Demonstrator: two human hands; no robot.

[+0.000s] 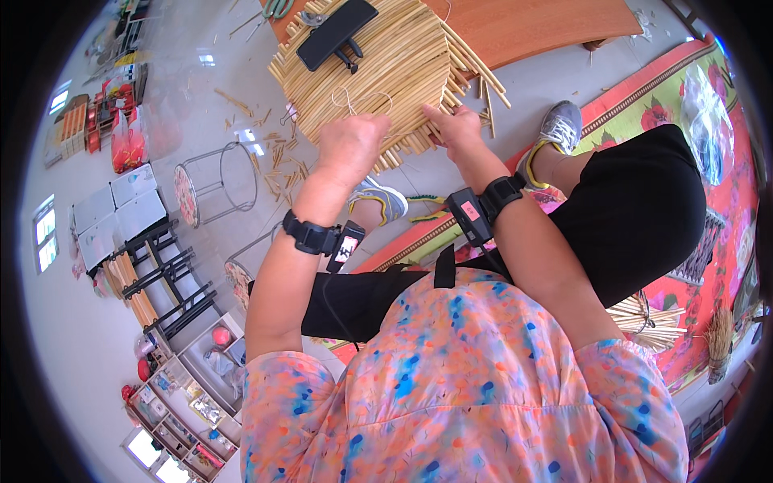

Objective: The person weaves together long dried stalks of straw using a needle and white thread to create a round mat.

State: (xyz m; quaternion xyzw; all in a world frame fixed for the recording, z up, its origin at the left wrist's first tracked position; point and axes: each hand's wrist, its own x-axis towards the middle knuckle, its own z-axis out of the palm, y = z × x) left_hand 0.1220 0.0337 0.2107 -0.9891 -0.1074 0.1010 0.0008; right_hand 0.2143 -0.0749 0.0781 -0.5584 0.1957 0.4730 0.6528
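A round panel of straw-coloured stalks (386,66), with uneven stalk ends round its rim, lies before me on an orange-brown wooden table. My left hand (353,145) is closed at its near edge, and a thin pale cord (342,99) loops out from the fingers over the stalks. My right hand (457,128) pinches the near right rim, thumb on top and fingers partly hidden below. A black phone (338,33) with a small stand lies on the far part of the panel, beside metal snips (314,19). Longer loose stalks (480,63) stick out at the right.
Green-handled scissors (278,8) lie at the table (543,30) edge. Cut stalk pieces (281,154) litter the floor at left, near a round wire-frame stool (217,184). A floral mat (634,108) is under my right foot; a stalk bundle (649,320) lies at my right.
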